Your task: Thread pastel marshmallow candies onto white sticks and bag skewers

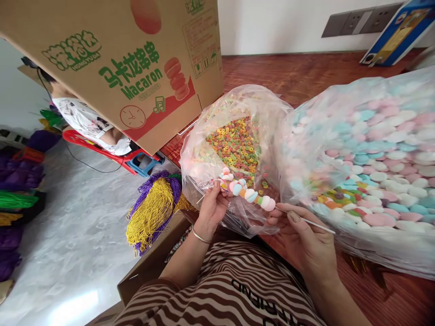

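Between my hands stretches a candy skewer [252,196] strung with pink, white and pale blue marshmallow-like pieces and small orange and green rings. My left hand [213,206], a bangle at its wrist, pinches its far end, where more small candies bunch up. The fingers of my right hand [307,235] are closed on the bare white stick [319,225] at the other end. Behind my left hand stands a clear plastic bag with colourful ring candies [238,142]. Close to my right hand is a big clear bag of pastel candies [380,181], with some rings lying on top.
A cardboard macaron box [142,68] stands at the back left of the red-brown wooden table [258,68]. Gold and purple bead strings [152,213] hang over an open carton [146,267]. A person [88,120] sits at a red chair. A blue box [397,34] leans near wall sockets.
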`<action>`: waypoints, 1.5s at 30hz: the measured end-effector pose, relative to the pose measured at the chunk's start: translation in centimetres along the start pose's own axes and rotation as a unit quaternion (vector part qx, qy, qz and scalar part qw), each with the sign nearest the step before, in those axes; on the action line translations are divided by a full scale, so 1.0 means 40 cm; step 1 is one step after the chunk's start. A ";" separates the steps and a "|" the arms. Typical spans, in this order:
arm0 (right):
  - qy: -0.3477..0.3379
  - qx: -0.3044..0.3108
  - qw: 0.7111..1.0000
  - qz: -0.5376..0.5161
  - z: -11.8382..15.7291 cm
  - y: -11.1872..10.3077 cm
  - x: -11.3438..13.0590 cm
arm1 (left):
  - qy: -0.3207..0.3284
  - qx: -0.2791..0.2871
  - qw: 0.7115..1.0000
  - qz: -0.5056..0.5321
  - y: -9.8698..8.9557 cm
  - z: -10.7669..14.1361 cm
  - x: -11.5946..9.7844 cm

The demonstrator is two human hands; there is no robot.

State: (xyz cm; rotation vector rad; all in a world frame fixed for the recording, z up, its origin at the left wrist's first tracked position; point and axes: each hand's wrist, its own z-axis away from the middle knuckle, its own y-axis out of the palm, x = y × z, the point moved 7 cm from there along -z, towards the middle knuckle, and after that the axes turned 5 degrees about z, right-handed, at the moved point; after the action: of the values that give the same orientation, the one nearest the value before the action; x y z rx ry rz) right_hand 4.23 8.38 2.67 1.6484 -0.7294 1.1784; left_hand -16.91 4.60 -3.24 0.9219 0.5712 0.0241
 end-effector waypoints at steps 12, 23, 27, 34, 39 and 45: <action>-0.062 0.041 0.987 0.140 0.054 -0.050 0.039 | 0.072 0.094 0.988 -0.101 0.027 -0.002 -0.024; 0.052 0.072 0.996 0.011 0.078 -0.036 -0.017 | 0.048 0.100 0.986 -0.126 0.066 0.014 0.008; -0.048 0.076 0.976 0.200 0.099 -0.043 -0.012 | 0.003 0.101 0.988 -0.113 0.087 0.018 0.039; -0.286 0.126 0.850 0.424 0.144 -0.013 0.015 | -0.054 0.115 0.992 -0.002 0.161 0.028 0.093; -0.398 0.135 0.728 0.541 0.167 -0.010 0.005 | -0.088 0.097 0.991 0.017 0.191 0.042 0.137; -0.307 0.124 0.820 0.466 0.156 -0.032 0.010 | -0.144 0.119 0.981 0.041 0.214 0.065 0.189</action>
State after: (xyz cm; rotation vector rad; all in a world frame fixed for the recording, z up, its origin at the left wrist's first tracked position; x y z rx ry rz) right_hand 7.75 3.08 2.04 1.9626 -2.0386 1.4135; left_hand -7.36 9.87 1.03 1.1589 0.2687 -0.1040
